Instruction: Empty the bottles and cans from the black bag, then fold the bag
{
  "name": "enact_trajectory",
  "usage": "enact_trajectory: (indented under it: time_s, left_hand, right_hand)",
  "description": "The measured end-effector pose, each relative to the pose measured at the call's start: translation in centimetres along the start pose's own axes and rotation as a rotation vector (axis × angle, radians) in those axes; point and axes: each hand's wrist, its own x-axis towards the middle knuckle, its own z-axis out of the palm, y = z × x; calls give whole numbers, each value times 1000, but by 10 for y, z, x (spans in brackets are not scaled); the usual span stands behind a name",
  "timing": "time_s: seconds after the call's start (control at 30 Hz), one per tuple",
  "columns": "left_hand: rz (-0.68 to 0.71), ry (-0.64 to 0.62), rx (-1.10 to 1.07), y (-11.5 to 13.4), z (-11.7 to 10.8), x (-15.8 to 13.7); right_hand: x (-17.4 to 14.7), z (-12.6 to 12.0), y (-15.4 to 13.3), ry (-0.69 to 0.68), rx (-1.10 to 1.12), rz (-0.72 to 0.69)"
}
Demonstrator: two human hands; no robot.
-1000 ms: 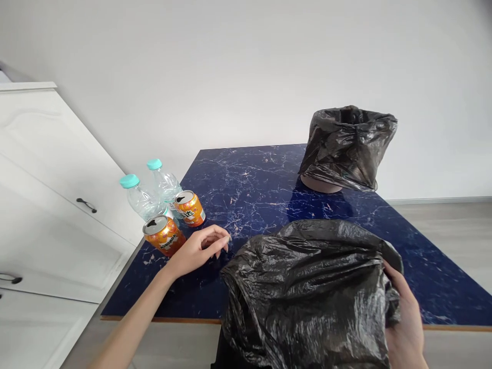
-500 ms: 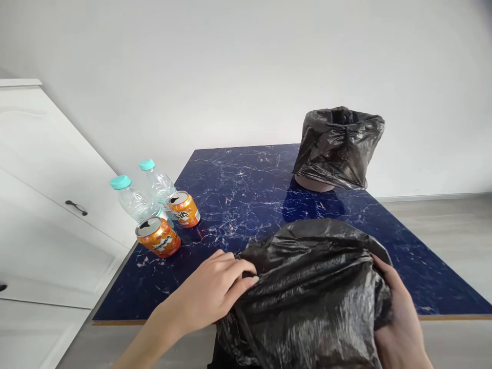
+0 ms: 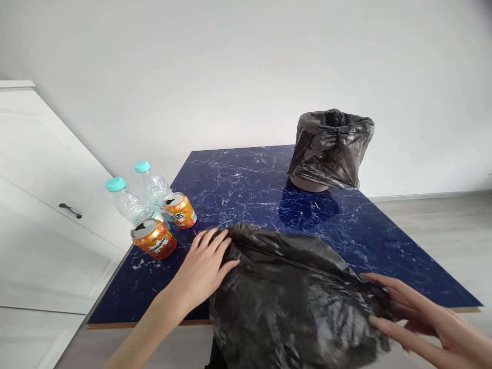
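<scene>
A crumpled black plastic bag (image 3: 295, 302) spreads over the table's front edge, close to me. My left hand (image 3: 205, 264) grasps its left upper edge, fingers over the top and thumb on the near side. At the bag's right side, my right hand (image 3: 415, 312) pinches the plastic between thumb and fingers. What lies beneath the bag is hidden. Left of my left hand stand two orange soda cans, a nearer one (image 3: 156, 240) and a farther one (image 3: 180, 210), both with opened tops.
Two clear plastic bottles, one (image 3: 132, 205) and another (image 3: 156, 187), with turquoise caps stand behind the cans. A bin lined with a black bag (image 3: 330, 148) stands at the back right of the blue marbled table (image 3: 238, 179). A white cabinet (image 3: 49, 205) is on the left.
My left hand has moved left and up with the bag's edge; my right hand has moved right. The bag is spread wider and flatter. The view has shifted slightly.
</scene>
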Motion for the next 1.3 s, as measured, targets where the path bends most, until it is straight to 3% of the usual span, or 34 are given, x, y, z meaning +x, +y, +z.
enact_trajectory:
  time_s: [0.1, 0.17, 0.27, 0.33, 0.47, 0.53, 0.6, 0.77, 0.97, 1.03, 1.2, 1.3]
  left_hand:
    - [-13, 101, 32, 2, -1, 4]
    - [-3, 129, -22, 9, -5, 1]
    - [27, 25, -142, 20, -8, -9]
    - [40, -113, -213, 21, -5, -16]
    - [58, -339, -327, 11, 6, -17]
    - [47, -379, -353, 5, 10, -12]
    - [46, -397, -365, 0, 12, -8]
    - [81, -387, -386, -12, 9, -1]
    - [87, -404, -388, -28, 1, -1]
    - [69, -400, -375, -34, -1, -3]
    - [58, -349, -372, -47, -2, -8]
    - [52, -360, -366, -51, -1, -8]
  right_hand:
    - [0, -6, -4, -143, 114, 63]
    - [9, -10, -13, -57, 176, 134]
    - [30, -12, -28, 132, 115, 199]
    - [44, -6, -37, 152, -10, 209]
    - [55, 19, -55, -129, -23, 128]
    - [54, 35, -67, -254, -10, 69]
    - [53, 48, -78, -288, -70, 20]
    - [52, 57, -95, -192, -133, -98]
    - [38, 29, -98, 150, 107, -39]
    - [37, 18, -95, 102, 185, 6]
    - [43, 4, -87, -280, 321, 129]
    - [43, 8, -88, -276, 488, 230]
